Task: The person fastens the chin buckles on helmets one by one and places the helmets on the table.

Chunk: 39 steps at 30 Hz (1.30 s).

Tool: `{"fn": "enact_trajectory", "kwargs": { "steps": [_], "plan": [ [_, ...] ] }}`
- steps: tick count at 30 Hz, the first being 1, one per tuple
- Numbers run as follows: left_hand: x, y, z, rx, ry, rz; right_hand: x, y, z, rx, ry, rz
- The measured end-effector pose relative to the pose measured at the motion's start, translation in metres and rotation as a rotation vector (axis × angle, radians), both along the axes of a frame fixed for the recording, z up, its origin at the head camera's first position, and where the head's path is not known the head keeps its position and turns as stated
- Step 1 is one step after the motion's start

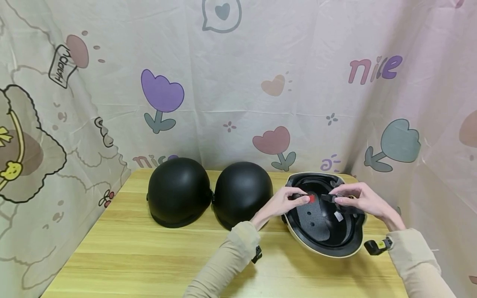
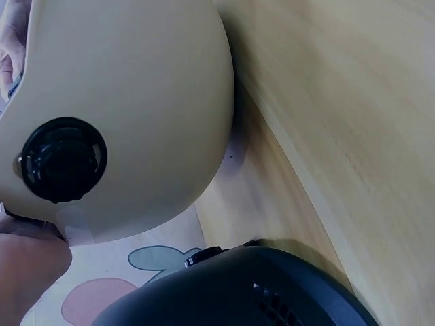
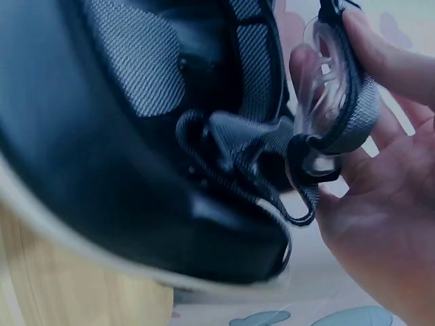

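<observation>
A beige helmet [image 1: 321,251] lies upturned at the right of the table, its black padded inside facing up. Over its opening my left hand [image 1: 280,203] pinches a strap end with a red buckle piece [image 1: 311,198] between thumb and fingers. Opposite it, with a small gap between, my right hand [image 1: 364,199] holds the other chin strap end, which carries a black buckle piece [image 1: 327,198]. In the right wrist view, a clear chin cup [image 3: 325,102] on the webbing lies against the right fingers. The left wrist view shows the beige shell [image 2: 149,88] with a round black fitting [image 2: 64,159]; the left fingertips are hidden there.
Two black helmets [image 1: 179,192] [image 1: 242,192] stand dome up, side by side, left of the beige one. All rest on a wooden table [image 1: 149,256]. A patterned cloth [image 1: 231,82] hangs behind and at the sides. Each wrist wears a small black camera [image 1: 377,247].
</observation>
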State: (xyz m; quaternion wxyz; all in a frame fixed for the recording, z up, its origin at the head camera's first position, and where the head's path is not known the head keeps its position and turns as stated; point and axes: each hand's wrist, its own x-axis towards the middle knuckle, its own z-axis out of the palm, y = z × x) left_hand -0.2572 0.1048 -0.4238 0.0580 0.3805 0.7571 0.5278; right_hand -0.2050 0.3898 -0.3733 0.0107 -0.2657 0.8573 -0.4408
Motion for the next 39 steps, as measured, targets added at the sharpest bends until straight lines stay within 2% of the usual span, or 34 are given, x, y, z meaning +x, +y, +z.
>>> {"fn": "enact_trajectory", "kwargs": {
  "steps": [16,26,39],
  "plan": [
    [0.0,0.001,-0.001,0.01,-0.009,-0.032,-0.003,-0.02,0.0,-0.008,0.038,0.058],
    [0.0,0.0,0.001,-0.016,-0.003,-0.05,-0.007,-0.023,-0.002,0.022,0.067,0.049],
    [0.0,-0.001,0.002,-0.003,-0.036,-0.061,-0.009,-0.025,-0.005,-0.092,0.008,0.073]
  ]
}}
